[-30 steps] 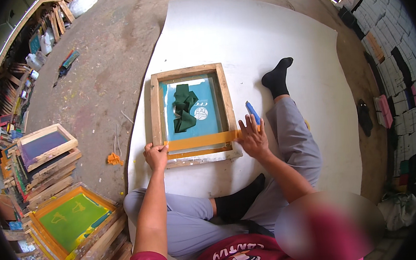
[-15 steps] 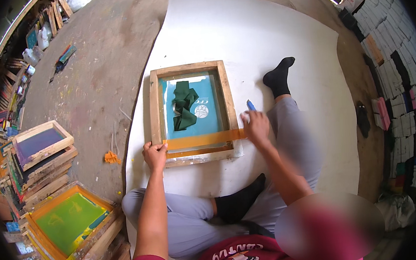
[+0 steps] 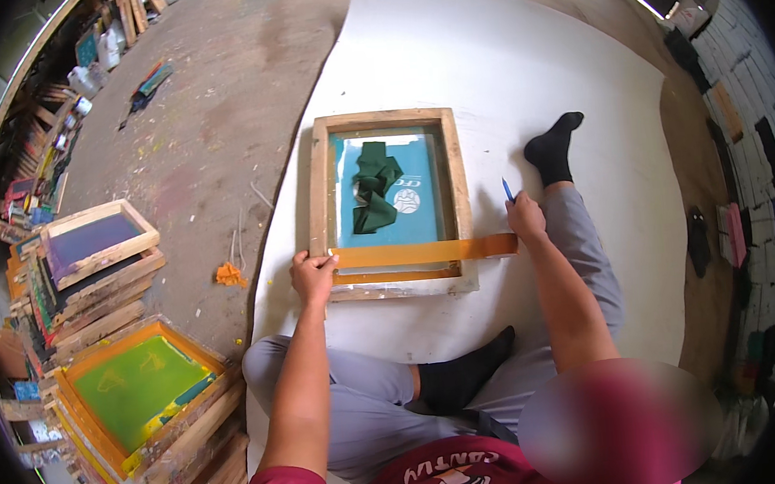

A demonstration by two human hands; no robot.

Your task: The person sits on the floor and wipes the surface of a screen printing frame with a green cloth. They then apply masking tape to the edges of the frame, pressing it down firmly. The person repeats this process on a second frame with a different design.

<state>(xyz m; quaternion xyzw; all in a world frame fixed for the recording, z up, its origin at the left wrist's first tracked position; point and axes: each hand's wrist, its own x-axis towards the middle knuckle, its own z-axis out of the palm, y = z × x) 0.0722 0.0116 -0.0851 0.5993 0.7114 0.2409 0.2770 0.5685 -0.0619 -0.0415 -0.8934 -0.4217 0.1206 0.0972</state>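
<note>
A screen-printing workshop with a paint-spattered bare concrete floor (image 3: 212,92). On the left, stacks of wooden-framed printing screens (image 3: 103,264), one with bright green mesh in an orange frame (image 3: 140,389). Far left, cluttered wooden shelves of bottles and tools (image 3: 50,114). A large white sheet (image 3: 501,60) covers the floor, with a wooden screen frame holding teal mesh (image 3: 389,201) on it

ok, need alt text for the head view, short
Seated on a white floor sheet, a person stretches an orange-brown tape strip across the near edge of a wooden screen-printing frame: the left hand presses one end, the right hand holds the other and a blue blade. Dark green cloth lies on the teal mesh; stacked frames sit to the left.
</note>
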